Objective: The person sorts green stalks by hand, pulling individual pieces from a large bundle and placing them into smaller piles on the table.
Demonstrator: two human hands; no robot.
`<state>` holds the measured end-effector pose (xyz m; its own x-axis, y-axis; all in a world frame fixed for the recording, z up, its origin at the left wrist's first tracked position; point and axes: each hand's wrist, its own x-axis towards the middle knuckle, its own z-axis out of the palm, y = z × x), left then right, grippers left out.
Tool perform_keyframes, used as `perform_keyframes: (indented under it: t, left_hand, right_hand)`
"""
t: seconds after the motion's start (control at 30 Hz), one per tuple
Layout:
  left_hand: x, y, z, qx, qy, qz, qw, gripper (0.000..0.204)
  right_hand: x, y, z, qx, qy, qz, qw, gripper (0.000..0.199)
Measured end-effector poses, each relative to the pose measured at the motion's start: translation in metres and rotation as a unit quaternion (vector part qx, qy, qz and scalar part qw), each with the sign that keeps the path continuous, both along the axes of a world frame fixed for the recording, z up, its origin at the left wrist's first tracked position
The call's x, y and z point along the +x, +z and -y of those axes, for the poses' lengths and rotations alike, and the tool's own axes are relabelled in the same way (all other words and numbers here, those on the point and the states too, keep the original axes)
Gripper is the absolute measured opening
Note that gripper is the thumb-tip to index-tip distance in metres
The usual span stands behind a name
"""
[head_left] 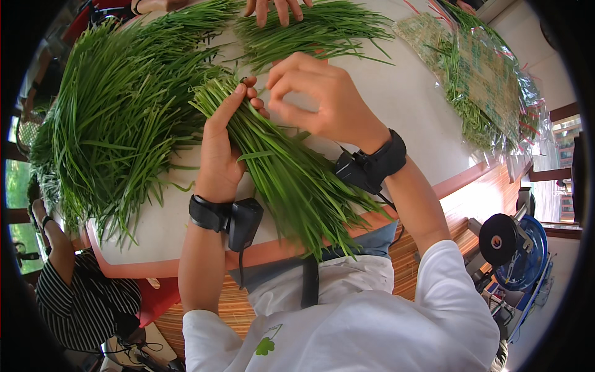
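Observation:
My left hand (222,146) grips a thick bundle of long green chive-like leaves (291,180) near its cut ends, the leaf tips pointing toward my body over the table's edge. Just above the bundle's cut ends, my right hand (316,99) has its fingers curled and pinched together; what it pinches is too small to see. Both wrists wear black bands with small black devices. The bundle lies on a round white table (403,99) with an orange rim.
A large loose heap of the same greens (118,111) covers the table's left side, and another pile (316,28) lies at the far edge under another person's hand (276,7). Clear plastic bags holding greens (489,80) lie at the right. A person in a striped shirt (80,297) sits lower left. A blue machine (514,248) stands at the right.

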<state>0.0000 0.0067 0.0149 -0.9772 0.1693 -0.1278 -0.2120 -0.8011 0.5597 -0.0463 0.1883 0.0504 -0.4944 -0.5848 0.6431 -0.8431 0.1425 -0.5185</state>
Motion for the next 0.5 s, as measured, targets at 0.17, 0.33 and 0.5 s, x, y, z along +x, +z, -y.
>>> perform_keyframes:
  t: [0.17,0.33,0.5]
  left_hand:
    - [0.000,0.002,-0.002,0.016,0.034,0.022,0.999,0.022]
    - [0.002,0.006,-0.005,-0.001,0.082,0.061,0.995,0.021]
    - [0.002,0.005,-0.002,-0.022,0.083,0.060,0.994,0.021]
  right_hand:
    - [-0.034,-0.036,-0.017,0.057,-0.161,-0.033,0.985,0.012]
    - [-0.043,-0.048,-0.024,0.188,-0.213,-0.040,0.958,0.019]
    - [-0.043,-0.050,-0.025,0.183,-0.257,-0.105,0.943,0.011]
